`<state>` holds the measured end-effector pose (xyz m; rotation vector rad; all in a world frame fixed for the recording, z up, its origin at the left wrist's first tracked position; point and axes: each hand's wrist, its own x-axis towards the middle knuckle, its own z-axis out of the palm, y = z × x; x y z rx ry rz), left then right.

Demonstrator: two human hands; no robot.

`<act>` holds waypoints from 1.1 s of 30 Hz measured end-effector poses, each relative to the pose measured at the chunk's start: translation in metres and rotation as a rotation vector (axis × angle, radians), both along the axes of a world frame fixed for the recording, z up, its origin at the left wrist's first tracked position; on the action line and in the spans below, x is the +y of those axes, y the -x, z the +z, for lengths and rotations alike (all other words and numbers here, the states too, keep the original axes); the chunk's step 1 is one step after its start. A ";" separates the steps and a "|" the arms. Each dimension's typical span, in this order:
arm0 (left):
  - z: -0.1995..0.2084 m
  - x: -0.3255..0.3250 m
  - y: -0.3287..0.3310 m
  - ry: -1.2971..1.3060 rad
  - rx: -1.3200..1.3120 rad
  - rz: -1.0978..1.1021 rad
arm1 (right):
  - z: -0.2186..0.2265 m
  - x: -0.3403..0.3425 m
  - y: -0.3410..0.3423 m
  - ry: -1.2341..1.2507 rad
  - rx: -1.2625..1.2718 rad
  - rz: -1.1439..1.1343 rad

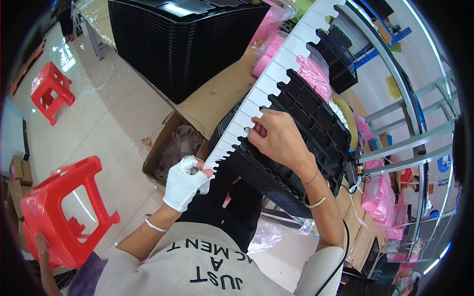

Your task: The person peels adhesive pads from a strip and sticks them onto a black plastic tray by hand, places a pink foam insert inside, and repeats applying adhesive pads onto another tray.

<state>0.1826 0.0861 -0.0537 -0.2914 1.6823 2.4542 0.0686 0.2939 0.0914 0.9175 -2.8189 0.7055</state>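
A long white strip (284, 66) with a notched edge and thin cross lines slants from the near middle to the far right. My left hand (185, 185), in a white glove with bare fingertips, pinches its near end. My right hand (279, 135) is bare, with its fingers curled in at the strip's notched edge; the fingertips are partly hidden. Below that hand lies a stack of black plastic trays (316, 118) with moulded compartments, partly covered by the strip.
Another tall stack of black trays (182, 54) stands on the cardboard-covered table (217, 89). An open carton (153, 160) holds clear plastic pieces. Red stools (74, 212) stand at left, a person's hand (42, 244) by the nearer one. Pink wrapped packs (377, 187) and metal racking (410, 145) are at right.
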 end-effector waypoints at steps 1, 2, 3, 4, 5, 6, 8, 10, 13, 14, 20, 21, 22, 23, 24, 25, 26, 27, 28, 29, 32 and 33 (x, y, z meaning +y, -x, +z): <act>-0.001 0.001 0.000 -0.051 0.010 0.013 | 0.001 0.000 -0.001 0.012 -0.004 0.002; -0.002 0.000 0.001 -0.053 0.010 0.003 | 0.002 0.000 -0.002 0.024 -0.007 0.003; -0.002 0.000 0.001 -0.030 0.021 -0.002 | 0.001 0.000 -0.002 0.031 -0.011 0.001; -0.002 0.000 0.000 -0.008 0.033 -0.007 | -0.001 0.000 -0.001 0.001 0.024 0.015; -0.002 0.001 -0.002 -0.004 0.030 -0.010 | -0.002 0.000 -0.002 -0.029 0.059 0.028; -0.001 0.000 -0.002 -0.027 0.009 -0.002 | 0.000 -0.001 -0.007 -0.051 0.051 0.045; 0.006 -0.002 -0.002 -0.047 -0.011 0.005 | -0.002 -0.001 -0.002 -0.048 0.061 0.037; 0.019 -0.002 -0.001 0.039 -0.027 -0.028 | -0.002 0.000 -0.003 -0.067 0.085 0.019; 0.007 0.001 -0.003 0.001 0.025 0.009 | 0.000 -0.002 -0.013 0.012 0.035 0.095; 0.006 0.000 -0.004 0.004 0.024 0.008 | -0.002 -0.002 -0.010 0.015 0.035 0.094; 0.014 0.000 -0.007 -0.045 -0.023 -0.065 | -0.001 0.003 -0.022 0.025 0.104 0.062; 0.009 0.001 -0.009 -0.098 -0.022 -0.061 | 0.005 0.003 -0.036 0.067 0.095 0.048; 0.006 0.000 -0.007 -0.146 -0.020 -0.039 | 0.011 -0.001 -0.046 0.115 0.086 0.052; 0.005 0.000 -0.007 -0.144 -0.020 -0.029 | 0.020 -0.004 -0.065 0.182 -0.030 0.064; 0.005 -0.001 -0.011 -0.145 -0.043 -0.022 | 0.023 -0.006 -0.083 0.223 -0.090 0.081; 0.005 0.000 -0.012 -0.150 -0.059 -0.028 | 0.024 -0.005 -0.098 0.259 -0.142 0.087; 0.004 0.001 -0.014 -0.160 -0.070 -0.032 | 0.018 -0.006 -0.113 0.329 -0.184 0.044; 0.011 0.006 -0.015 -0.162 -0.067 -0.051 | 0.011 -0.005 -0.128 0.398 -0.218 -0.013; 0.019 0.009 -0.016 -0.133 -0.054 -0.072 | -0.007 0.004 -0.136 0.417 -0.249 -0.035; 0.026 0.013 -0.018 -0.105 -0.040 -0.094 | -0.021 0.007 -0.149 0.518 -0.404 -0.123; 0.035 0.030 -0.026 -0.124 -0.016 -0.124 | -0.047 0.006 -0.176 0.706 -0.400 -0.273; 0.036 0.035 -0.029 -0.132 -0.007 -0.165 | -0.051 0.004 -0.181 0.707 -0.374 -0.310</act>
